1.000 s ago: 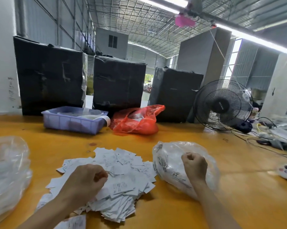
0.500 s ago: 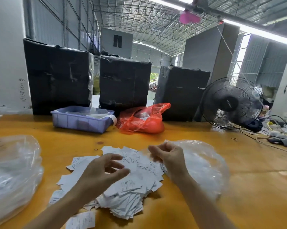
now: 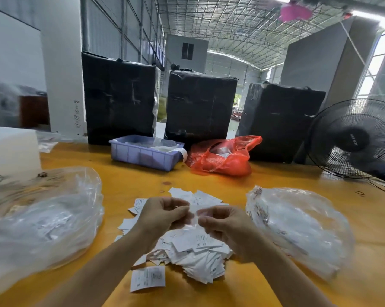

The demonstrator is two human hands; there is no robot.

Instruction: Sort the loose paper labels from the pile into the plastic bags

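A pile of white paper labels (image 3: 193, 247) lies on the orange table, and one loose label (image 3: 147, 278) sits just in front of it. Above the pile my left hand (image 3: 162, 214) and my right hand (image 3: 222, 224) meet, fingers curled. Their fingertips pinch a thin, blurred, see-through piece (image 3: 195, 219) between them, which looks like a small plastic bag. A large clear plastic bag (image 3: 43, 218) lies left of the pile. Another clear bag (image 3: 298, 229) holding printed labels lies to the right.
At the back of the table (image 3: 275, 180) stand a blue tray (image 3: 142, 156), a red plastic bag (image 3: 222, 160), three black wrapped boxes (image 3: 200, 107) and a black fan (image 3: 353, 138). A white block (image 3: 9, 149) sits far left. Cables run at the far right.
My right hand left the right-hand bag and moved left over the pile. My left hand lifted off the labels, and both hands came together pinching the thin clear piece.
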